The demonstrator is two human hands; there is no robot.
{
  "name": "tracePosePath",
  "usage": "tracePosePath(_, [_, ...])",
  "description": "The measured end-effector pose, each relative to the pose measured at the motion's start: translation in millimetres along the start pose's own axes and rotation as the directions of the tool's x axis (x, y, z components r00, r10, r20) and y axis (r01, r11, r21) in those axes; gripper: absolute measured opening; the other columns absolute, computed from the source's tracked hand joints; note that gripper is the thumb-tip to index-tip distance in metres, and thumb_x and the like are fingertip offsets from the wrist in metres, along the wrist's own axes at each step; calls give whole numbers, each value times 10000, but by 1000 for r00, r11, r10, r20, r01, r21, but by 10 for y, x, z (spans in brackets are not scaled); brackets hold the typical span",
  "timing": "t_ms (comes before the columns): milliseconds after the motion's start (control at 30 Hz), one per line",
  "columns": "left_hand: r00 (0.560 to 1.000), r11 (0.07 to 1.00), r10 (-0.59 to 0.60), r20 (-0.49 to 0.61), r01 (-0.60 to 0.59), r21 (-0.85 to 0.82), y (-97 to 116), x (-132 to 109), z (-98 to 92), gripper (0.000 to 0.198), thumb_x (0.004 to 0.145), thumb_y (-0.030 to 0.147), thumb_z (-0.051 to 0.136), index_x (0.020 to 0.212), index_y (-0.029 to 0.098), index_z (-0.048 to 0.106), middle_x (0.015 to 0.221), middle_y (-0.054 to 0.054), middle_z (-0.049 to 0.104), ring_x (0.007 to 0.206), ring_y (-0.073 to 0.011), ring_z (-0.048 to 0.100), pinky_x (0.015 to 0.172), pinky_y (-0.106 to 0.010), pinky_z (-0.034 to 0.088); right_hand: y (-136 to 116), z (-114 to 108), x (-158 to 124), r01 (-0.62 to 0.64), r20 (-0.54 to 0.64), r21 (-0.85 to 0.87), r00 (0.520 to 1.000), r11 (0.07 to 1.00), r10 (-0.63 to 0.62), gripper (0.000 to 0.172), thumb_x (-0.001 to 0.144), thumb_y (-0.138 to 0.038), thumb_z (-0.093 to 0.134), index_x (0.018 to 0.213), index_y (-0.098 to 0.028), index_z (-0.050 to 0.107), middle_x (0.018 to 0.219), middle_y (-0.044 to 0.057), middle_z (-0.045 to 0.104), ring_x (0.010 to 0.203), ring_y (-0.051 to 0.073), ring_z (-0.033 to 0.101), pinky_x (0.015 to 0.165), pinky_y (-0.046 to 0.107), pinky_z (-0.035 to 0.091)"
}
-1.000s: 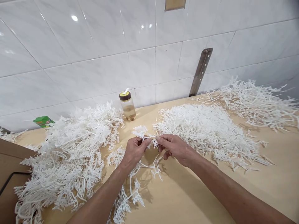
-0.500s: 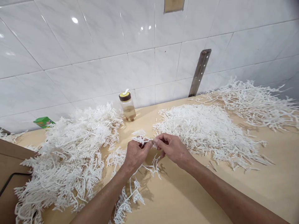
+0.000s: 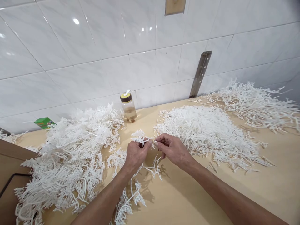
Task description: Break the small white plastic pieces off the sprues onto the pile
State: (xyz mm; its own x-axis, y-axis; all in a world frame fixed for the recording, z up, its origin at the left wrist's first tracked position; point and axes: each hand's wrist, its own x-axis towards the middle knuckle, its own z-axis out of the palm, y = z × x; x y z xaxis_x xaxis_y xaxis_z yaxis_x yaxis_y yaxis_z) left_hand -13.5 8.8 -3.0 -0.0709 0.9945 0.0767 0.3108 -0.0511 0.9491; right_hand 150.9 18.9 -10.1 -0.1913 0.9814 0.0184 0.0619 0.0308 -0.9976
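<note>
Over the middle of the table, my left hand point(image 3: 137, 153) pinches a white branching plastic sprig point(image 3: 138, 137), whose forked tips stick out above the thumb. My right hand point(image 3: 172, 148) closes thumb and forefinger on a small end of the same white material, just right of the left fingertips. What exactly lies between the right fingers is partly hidden. Below my hands hangs or lies a longer white branched piece point(image 3: 152, 170); I cannot tell whether it joins the sprig. More branched pieces point(image 3: 125, 204) rest beside my left forearm.
A big heap of white branching pieces point(image 3: 67, 159) covers the left. To the right lie a pile of small cut sprigs point(image 3: 201, 131) and longer branches point(image 3: 255, 103). A bottle point(image 3: 128, 109), a green box point(image 3: 44, 122), a metal bracket point(image 3: 200, 75) and a brown carton point(image 3: 14, 168) stand around.
My fingertips have parted slightly, the right ones shifting a little to the right, and a bit of white shows between them. The piles have not moved.
</note>
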Motion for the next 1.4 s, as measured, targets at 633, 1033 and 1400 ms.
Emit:
tracePosePath(633, [999, 995, -47, 24, 45, 92, 81, -26, 5, 391, 740, 419, 665, 534, 177, 437, 524, 47, 311, 516, -82, 269, 466, -230, 212, 27, 2, -31, 260, -53, -556, 937, 789, -346, 155, 892, -209, 511, 858, -194, 662, 820, 53, 681, 738, 181, 630, 666, 303, 517])
tracePosePath(1033, [993, 992, 101, -55, -105, -66, 43, -43, -4, 306, 737, 420, 717, 620, 167, 591, 595, 19, 513, 610, -127, 452, 591, -241, 361, -73, -347, 134, 148, -215, -797, 836, 585, -504, 93, 835, -141, 542, 776, -176, 603, 765, 65, 641, 684, 185, 581, 657, 309, 445])
tracePosePath(1400, [994, 983, 110, 12, -107, -150, 18, -5, 44, 284, 783, 408, 714, 707, 154, 611, 639, 25, 514, 636, -120, 445, 631, -247, 388, -150, -105, -38, -68, 67, -168, 995, 983, 80, 224, 846, -387, 601, 857, -190, 707, 649, -23, 582, 379, 84, 523, 397, 228, 436])
